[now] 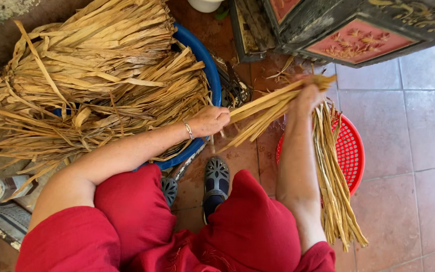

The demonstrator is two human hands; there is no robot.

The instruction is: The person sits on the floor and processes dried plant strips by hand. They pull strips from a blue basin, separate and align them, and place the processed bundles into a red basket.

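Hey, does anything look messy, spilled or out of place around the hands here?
Mostly tidy. The dried leaves overflow the blue basin, hiding most of its rim. A few loose strands lie on the tile floor near the dark cabinet. The bundle in the right hand hangs over the red basket.

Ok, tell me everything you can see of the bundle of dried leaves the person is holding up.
The bundle of dried leaves is long, flat, straw-coloured strips that look dry and stiff. The right hand grips it near the top; the left hand holds its lower ends. Between the hands it slants up to the right, above the tiled floor. Past the right hand more strips hang down over the red basket.
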